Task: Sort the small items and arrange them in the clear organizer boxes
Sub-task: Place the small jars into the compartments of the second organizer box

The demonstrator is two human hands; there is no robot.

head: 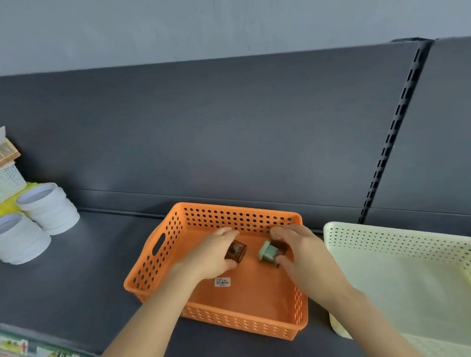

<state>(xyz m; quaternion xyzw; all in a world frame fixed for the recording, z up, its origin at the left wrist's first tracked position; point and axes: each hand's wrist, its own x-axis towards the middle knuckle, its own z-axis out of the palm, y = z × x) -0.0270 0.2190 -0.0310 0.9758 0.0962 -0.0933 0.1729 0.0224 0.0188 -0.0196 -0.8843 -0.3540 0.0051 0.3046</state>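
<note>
Inside orange basket (176,233): our left hand (209,257) pinches brown block (236,251); right hand (300,250) pinches green block (267,251). We judge both light, rigid and slick; grip the flat sides.

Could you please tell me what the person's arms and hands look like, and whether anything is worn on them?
Both arms are bare: no sleeve shows on the left forearm or the right forearm down to the picture's lower edge. The left hand and the right hand wear no gloves. No ring, watch, bracelet or marking is visible on either from this view.
</note>
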